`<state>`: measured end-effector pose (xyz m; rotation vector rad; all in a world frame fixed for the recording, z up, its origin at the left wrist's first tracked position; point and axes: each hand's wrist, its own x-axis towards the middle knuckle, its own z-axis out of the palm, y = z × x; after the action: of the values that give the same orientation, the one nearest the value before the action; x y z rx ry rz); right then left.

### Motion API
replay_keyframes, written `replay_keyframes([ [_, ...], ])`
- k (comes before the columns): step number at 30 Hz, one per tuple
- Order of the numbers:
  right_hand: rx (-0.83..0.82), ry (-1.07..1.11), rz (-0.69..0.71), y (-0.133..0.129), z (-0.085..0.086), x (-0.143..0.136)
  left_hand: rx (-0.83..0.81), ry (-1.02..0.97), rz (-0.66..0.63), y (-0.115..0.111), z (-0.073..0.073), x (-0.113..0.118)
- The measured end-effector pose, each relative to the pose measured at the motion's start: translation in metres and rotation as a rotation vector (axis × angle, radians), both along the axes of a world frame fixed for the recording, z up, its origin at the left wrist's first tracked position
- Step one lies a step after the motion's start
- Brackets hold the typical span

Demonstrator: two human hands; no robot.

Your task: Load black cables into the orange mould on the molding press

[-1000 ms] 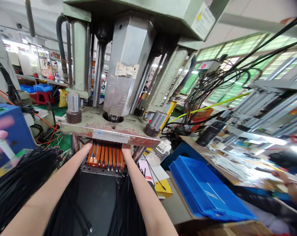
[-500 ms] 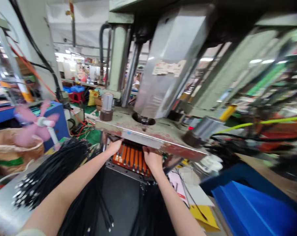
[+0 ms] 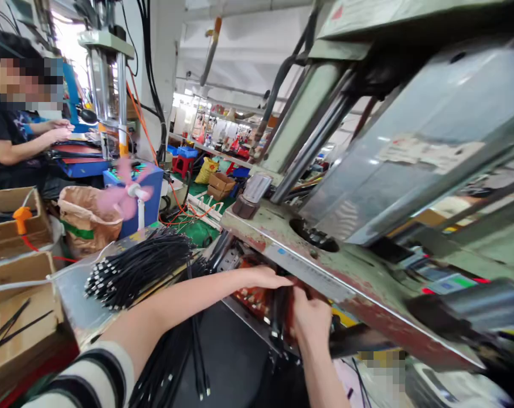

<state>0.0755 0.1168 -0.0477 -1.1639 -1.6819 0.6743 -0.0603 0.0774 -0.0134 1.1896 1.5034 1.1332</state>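
Note:
Under the press plate (image 3: 257,226), my left hand (image 3: 267,277) reaches across to the right, its fingers closed at the top of a small bunch of black cables (image 3: 277,314). My right hand (image 3: 311,311) is curled shut beside it, against the same bunch; its fingertips are partly hidden. Pale connector ends show at the bottom of the bunch. Beneath and to the left lies the orange-red mould (image 3: 252,300), partly covered by my left forearm. More black cables (image 3: 167,357) hang in front of the machine.
A large pile of black cables (image 3: 141,266) lies on the metal table at left. A pink fan (image 3: 127,190) stands behind it. Cardboard boxes (image 3: 22,317) are at far left, where a co-worker (image 3: 10,130) sits. The press cylinder (image 3: 410,141) rises at right.
My view has swung left. Both hands have come together at the right of the mould, where cables that lay in separate rows are now bunched.

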Motion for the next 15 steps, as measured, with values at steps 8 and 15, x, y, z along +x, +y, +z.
replay_keyframes([
  [8,-0.068,-0.162,-0.044,-0.03,-0.019,0.061,-0.34,-0.885,-0.259,-0.029,-0.035,0.044],
  [15,0.109,-0.322,-0.23,-0.054,-0.009,0.101,-0.45,-0.598,-0.496,-0.099,0.001,0.035],
])
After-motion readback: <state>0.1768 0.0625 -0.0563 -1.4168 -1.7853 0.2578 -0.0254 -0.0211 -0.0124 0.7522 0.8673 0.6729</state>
